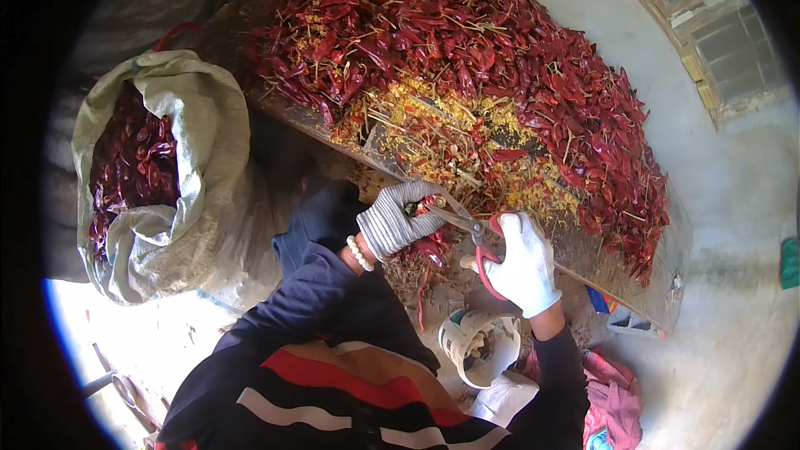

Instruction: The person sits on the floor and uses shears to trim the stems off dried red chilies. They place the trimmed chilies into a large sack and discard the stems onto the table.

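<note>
My left hand (400, 219), in a grey striped knit glove with a beaded bracelet at the wrist, holds a dried red chili pepper (431, 203) near the table's front edge. My right hand (522, 262), in a white glove, grips the red handles of a pair of scissors (476, 228). The scissor blades stand apart beside the fingers of my left hand, around the chili. Beyond both hands, a large heap of dried red chilies (500, 56) covers the wooden table (581, 269). Yellow seeds (431, 100) and cut stems (462, 169) lie in front of the heap.
At the left stands a woven sack (219, 106) with its mouth open, holding dark red chilies (144, 162). Below the table edge are a white plastic bucket (478, 347), a white bag (506, 397) and a pink cloth (615, 394). A plastered wall (725, 200) borders the right side.
</note>
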A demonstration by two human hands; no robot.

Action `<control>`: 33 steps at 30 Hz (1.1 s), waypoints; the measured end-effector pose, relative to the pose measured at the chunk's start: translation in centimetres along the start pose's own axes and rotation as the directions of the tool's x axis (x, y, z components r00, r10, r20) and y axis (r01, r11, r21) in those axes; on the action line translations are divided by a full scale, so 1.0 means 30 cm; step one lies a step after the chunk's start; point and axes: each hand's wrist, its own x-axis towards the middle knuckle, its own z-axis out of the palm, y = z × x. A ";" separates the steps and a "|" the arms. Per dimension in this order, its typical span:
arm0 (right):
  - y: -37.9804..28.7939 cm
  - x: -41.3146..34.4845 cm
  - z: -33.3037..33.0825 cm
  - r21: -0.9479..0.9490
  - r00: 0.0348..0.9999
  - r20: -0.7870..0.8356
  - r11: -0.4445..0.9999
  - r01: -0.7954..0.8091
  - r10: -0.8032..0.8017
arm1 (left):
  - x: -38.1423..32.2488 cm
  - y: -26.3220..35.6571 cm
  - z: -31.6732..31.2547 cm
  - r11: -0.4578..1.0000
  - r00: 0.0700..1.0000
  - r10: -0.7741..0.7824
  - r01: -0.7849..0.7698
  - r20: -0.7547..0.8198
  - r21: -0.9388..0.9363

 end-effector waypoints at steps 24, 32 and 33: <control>0.035 -0.043 0.087 -0.220 0.987 0.161 0.974 0.045 -0.009 | 0.013 -0.036 -0.021 0.985 0.982 -0.172 0.174 0.073 -0.014; 0.041 -0.008 0.068 -0.030 0.993 0.091 0.996 0.080 -0.077 | 0.020 -0.046 -0.025 0.979 0.967 -0.204 0.203 0.154 0.020; 0.043 -0.007 0.067 -0.041 0.991 0.108 0.996 0.081 -0.077 | 0.021 -0.043 -0.022 0.978 0.961 -0.211 0.205 0.181 0.049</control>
